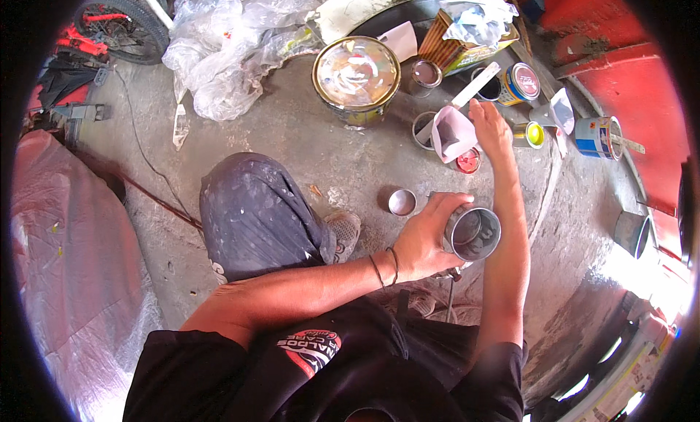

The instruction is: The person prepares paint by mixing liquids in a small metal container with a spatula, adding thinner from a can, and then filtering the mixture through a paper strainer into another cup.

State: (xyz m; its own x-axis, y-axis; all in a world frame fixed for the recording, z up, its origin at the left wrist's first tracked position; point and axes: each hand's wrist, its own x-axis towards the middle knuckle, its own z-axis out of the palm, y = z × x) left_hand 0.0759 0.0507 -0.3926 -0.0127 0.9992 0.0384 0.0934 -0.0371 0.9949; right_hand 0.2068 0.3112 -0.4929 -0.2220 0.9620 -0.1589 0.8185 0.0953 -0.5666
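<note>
My left hand (429, 236) is wrapped round a grey metal cup (474, 234), its open mouth facing up. A small metal fitting shows below the cup. Farther off, my right hand (494, 133) has its fingers curled at the edge of a pale paper cone strainer (453, 133); its fingertips are partly hidden. The strainer hangs beside an open can (421, 135), in which a white stirring stick (477, 84) leans. Just below the strainer stands a small can with a red top (468, 160). Left of the metal cup, a small round tin (402, 202) sits on the floor.
A large paint-smeared can (356, 76) stands ahead, near crumpled plastic sheeting (219, 65). A yellow-topped can (533, 135) and a blue-and-white can (598, 138) stand right. A cable (142, 149) crosses the floor; a covered shape (73, 240) lies left.
</note>
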